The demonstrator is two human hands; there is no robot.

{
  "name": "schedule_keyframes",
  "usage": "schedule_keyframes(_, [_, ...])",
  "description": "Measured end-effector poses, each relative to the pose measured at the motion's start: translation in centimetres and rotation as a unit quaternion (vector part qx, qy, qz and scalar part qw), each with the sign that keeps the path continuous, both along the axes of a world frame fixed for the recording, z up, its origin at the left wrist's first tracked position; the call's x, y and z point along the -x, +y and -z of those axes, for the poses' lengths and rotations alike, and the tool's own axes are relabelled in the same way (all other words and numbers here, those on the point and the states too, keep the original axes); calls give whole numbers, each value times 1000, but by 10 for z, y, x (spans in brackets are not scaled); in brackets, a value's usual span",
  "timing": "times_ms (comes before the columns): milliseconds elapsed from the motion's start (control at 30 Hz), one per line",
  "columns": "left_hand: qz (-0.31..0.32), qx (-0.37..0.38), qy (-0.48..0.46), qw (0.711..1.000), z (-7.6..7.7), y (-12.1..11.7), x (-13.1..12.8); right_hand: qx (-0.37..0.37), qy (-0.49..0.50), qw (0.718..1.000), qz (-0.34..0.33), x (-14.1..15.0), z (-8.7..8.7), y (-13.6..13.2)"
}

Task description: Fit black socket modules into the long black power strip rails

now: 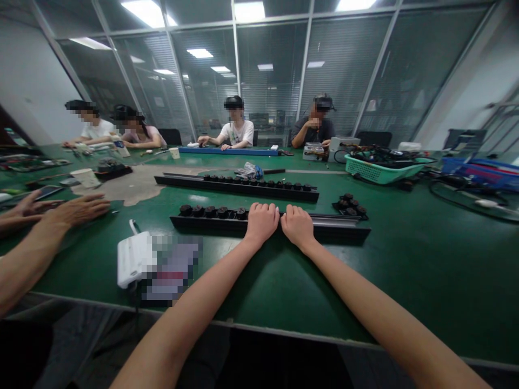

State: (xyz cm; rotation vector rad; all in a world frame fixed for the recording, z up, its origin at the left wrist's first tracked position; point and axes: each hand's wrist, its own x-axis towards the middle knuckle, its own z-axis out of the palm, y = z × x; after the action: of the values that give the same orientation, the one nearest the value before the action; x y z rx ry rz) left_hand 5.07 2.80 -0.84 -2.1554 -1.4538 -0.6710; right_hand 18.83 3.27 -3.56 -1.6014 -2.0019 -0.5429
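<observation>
Hiding rail (343,234) partly, left hand (262,220), right hand (298,223)

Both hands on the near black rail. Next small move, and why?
Probably move the right hand to the small pile of dark round parts just beyond the near rail and take one: the rail holds a row of such parts on its left but shows none right of the hands. What the fingers cover is hidden.

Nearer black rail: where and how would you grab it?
Probably one hand near each end of the nearer black rail, from the near side, pinching its long walls: it is long and narrow, and round black parts stand along its left half.
</observation>
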Motion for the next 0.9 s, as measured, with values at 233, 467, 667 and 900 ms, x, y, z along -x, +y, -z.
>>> schedule_keyframes(233, [-19, 13, -4, 1000, 0, 14, -9, 5, -1, 1000, -2, -1, 0, 1])
schedule_keyframes(467, [2, 7, 1, 1000, 7, 16, -5, 9, 0, 1000, -1, 1, -2, -2])
schedule_keyframes(667, [0, -4, 9, 1000, 7, 17, -4, 16, -3, 1000, 6, -1, -7, -8])
schedule_keyframes(900, [8, -8, 19, 1000, 6, 16, -2, 59, -21, 998, -15, -11, -12, -7])
